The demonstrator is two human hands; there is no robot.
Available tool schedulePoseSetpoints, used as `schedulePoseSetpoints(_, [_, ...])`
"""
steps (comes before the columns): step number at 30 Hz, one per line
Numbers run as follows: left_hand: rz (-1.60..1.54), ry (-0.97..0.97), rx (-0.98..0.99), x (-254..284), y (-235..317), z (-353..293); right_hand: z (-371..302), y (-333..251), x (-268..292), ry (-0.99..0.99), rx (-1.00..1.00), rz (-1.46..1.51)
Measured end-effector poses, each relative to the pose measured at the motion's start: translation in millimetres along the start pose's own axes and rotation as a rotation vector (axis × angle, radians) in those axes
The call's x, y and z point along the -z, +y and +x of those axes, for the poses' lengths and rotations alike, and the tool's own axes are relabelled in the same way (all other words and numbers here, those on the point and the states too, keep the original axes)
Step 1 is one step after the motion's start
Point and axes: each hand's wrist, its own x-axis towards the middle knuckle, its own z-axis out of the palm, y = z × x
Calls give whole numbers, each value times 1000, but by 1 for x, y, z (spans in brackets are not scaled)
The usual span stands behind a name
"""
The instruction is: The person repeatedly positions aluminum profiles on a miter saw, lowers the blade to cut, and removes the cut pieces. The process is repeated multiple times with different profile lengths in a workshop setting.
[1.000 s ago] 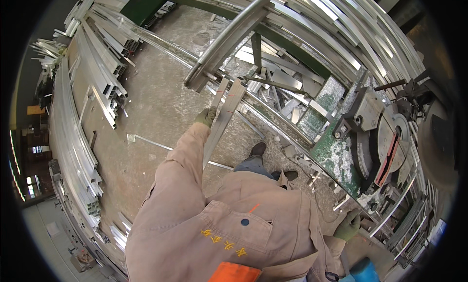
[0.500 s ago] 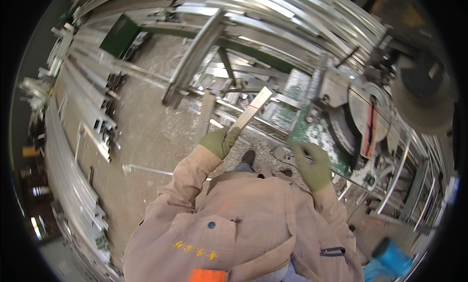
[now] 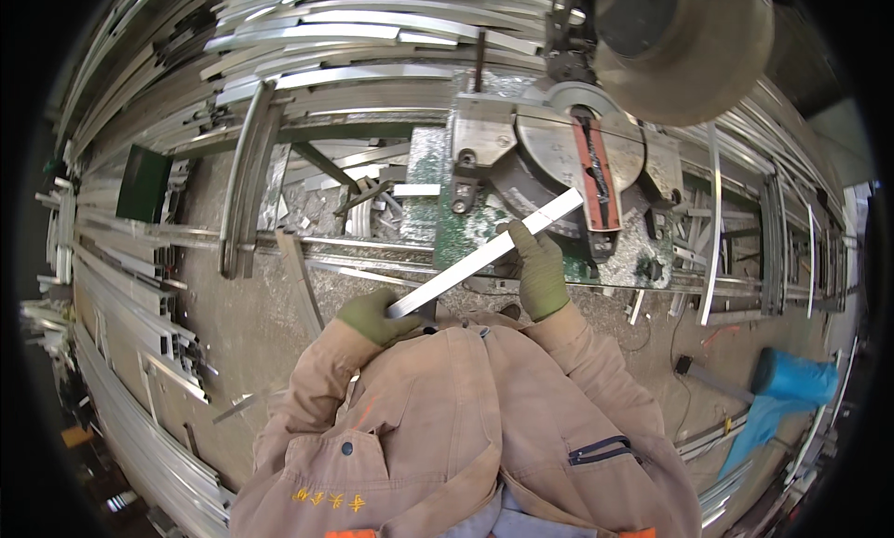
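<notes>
A short, flat silvery metal bar (image 3: pixel 470 266) slants up to the right in front of my body, held between both hands. My left hand (image 3: pixel 374 316), in a green work glove, is closed round its lower end. My right hand (image 3: pixel 538 268), gloved alike, grips it nearer the upper end. That end reaches over the front of a mitre saw's round table (image 3: pixel 559 147), close to the red slotted insert (image 3: pixel 596 170). The large saw blade and its guard (image 3: pixel 689 54) are raised above and behind the table.
Long aluminium profiles (image 3: pixel 372 35) are heaped behind the green bench (image 3: pixel 452 245), with more stacked at left (image 3: pixel 140 305). Offcuts (image 3: pixel 345 180) lie left of the saw. A blue plastic bag (image 3: pixel 792 380) and a cable are on the floor at right.
My view has turned toward the saw. The bar has swung to the right and come before the saw table. My right hand, empty before, has taken hold of it.
</notes>
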Motion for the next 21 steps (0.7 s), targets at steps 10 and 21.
schedulePoseSetpoints(10, [146,342,-186,10,57,-11,7,-32,57,-41,27,184])
schedulePoseSetpoints(21, [388,663,-715,56,152,23,17,-70,107,-24,60,442])
